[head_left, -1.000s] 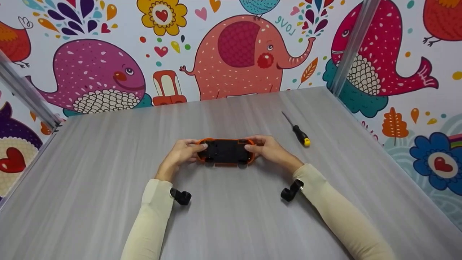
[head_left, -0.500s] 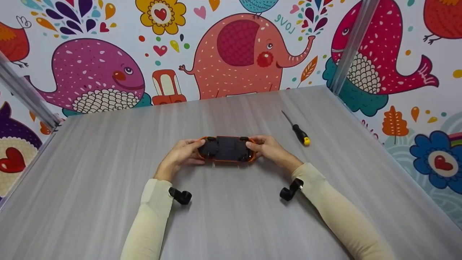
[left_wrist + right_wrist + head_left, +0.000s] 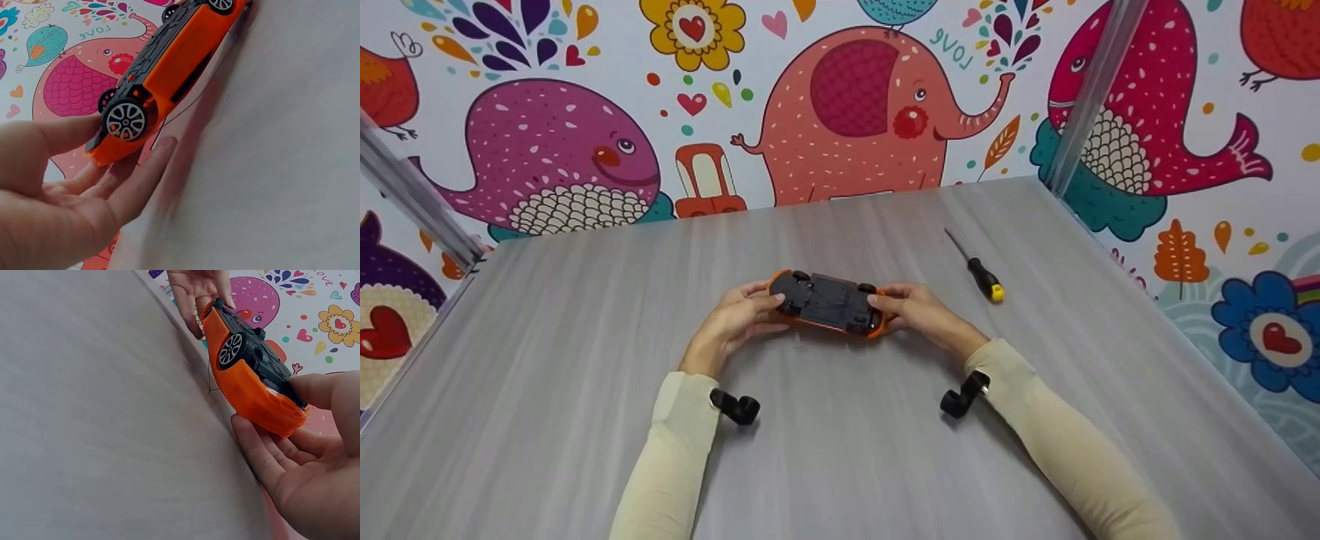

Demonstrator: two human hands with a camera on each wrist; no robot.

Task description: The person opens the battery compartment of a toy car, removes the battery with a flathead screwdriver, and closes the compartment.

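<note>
The left hand [image 3: 735, 319] pinches one end of an orange toy car [image 3: 826, 302] between thumb and curled fingers, and the right hand [image 3: 919, 311] grips the opposite end the same way. The car sits at the middle of the frame, turned underside up so its black chassis faces the camera, tilted and lifted just off the grey tabletop [image 3: 840, 465]. Right of the hands, well apart, lies a screwdriver [image 3: 976, 270] with a black and yellow handle.
</note>
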